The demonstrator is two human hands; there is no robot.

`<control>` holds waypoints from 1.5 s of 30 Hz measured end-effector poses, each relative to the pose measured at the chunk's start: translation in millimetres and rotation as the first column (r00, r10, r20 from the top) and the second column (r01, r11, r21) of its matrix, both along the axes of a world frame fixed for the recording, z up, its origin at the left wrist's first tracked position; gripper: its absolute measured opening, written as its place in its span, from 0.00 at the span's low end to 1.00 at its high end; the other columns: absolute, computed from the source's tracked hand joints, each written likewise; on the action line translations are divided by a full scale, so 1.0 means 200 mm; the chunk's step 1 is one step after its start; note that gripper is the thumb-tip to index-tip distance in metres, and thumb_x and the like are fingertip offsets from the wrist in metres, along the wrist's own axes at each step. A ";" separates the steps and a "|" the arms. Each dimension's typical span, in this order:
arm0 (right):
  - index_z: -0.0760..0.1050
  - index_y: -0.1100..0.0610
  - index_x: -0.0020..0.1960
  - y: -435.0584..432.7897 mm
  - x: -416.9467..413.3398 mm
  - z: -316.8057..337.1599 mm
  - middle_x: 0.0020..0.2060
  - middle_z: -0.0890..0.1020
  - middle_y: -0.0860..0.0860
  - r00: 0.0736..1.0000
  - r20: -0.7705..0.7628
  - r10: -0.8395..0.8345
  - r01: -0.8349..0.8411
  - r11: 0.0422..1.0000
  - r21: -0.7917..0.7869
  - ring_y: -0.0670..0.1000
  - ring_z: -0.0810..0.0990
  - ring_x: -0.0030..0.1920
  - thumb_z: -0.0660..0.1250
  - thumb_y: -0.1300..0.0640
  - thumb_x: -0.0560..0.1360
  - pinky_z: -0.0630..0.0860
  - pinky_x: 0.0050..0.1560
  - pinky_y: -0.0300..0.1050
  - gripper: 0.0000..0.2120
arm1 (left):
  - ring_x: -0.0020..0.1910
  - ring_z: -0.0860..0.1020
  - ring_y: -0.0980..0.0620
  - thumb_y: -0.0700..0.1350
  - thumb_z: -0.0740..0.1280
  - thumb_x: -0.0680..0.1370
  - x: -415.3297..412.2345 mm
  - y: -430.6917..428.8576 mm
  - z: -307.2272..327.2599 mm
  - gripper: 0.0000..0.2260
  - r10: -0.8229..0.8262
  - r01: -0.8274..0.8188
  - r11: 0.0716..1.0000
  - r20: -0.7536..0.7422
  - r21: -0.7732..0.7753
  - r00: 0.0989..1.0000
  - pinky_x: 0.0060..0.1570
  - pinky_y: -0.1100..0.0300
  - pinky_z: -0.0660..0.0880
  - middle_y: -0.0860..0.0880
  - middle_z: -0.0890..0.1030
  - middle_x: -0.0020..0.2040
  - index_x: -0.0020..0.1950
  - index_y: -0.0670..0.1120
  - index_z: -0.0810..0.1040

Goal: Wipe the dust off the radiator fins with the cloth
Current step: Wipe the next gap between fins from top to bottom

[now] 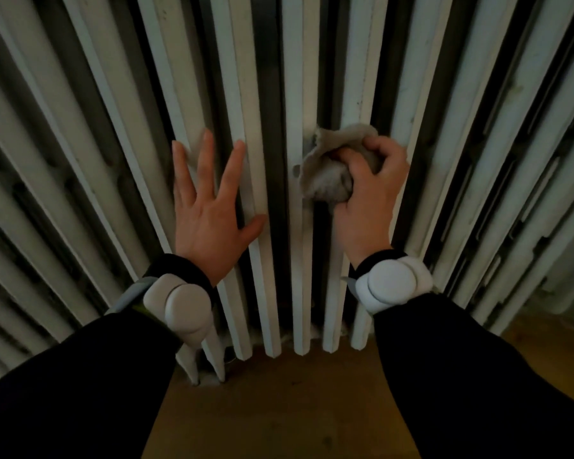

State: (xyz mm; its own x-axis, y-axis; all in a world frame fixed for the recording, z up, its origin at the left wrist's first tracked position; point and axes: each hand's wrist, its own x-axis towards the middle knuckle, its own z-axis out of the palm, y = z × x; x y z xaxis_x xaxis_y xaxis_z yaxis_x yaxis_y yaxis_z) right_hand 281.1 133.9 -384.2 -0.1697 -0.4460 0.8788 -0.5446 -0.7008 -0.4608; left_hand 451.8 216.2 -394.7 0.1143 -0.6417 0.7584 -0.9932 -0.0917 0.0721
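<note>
The tall white-painted ribbed metal radiator [262, 94] is seen from above, its fins running down to a brown wooden floor [279, 409]. The crumpled beige-grey cloth [328, 173] is bunched in the right hand [371, 190] — fingers curled tight around it, thumb tucked into the fabric — and is pressed against a fin just right of centre, about midway down the radiator. The left hand [209, 200] is laid flat on the fins just to the left, fingers spread wide apart, nothing held. A white rounded wrist device [179, 306] is worn over each black sleeve [80, 376] — grey fluff is gathered at the radiator's feet.
</note>
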 end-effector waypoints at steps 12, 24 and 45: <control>0.71 0.40 0.51 -0.03 -0.05 -0.33 0.54 0.67 0.43 0.986 -0.097 0.136 -0.122 0.983 0.135 0.51 0.70 0.60 0.68 0.65 0.65 0.68 0.61 0.44 0.23 | 0.74 0.40 0.32 0.57 0.66 0.71 -0.03 0.01 -0.18 0.41 -0.022 0.023 0.998 -0.026 0.050 0.999 0.70 0.44 0.34 0.42 0.55 0.77 0.78 0.50 0.47; 0.76 0.57 0.58 0.02 -0.10 -0.54 0.63 0.65 0.58 0.961 -0.205 0.184 -0.116 0.945 0.307 0.53 0.61 0.63 0.74 0.65 0.68 0.57 0.67 0.31 0.19 | 0.75 0.39 0.35 0.57 0.63 0.73 -0.05 0.08 -0.23 0.38 -0.056 0.063 0.987 -0.054 0.144 0.997 0.72 0.44 0.36 0.44 0.57 0.77 0.78 0.50 0.49; 0.72 0.59 0.63 0.03 -0.02 -0.22 0.72 0.59 0.61 0.980 -0.154 0.127 -0.097 0.978 0.187 0.56 0.58 0.73 0.70 0.68 0.70 0.55 0.73 0.42 0.23 | 0.76 0.40 0.39 0.51 0.73 0.71 -0.04 0.12 -0.32 0.43 -0.024 0.054 0.989 -0.208 0.140 0.978 0.72 0.37 0.51 0.36 0.38 0.76 0.78 0.55 0.49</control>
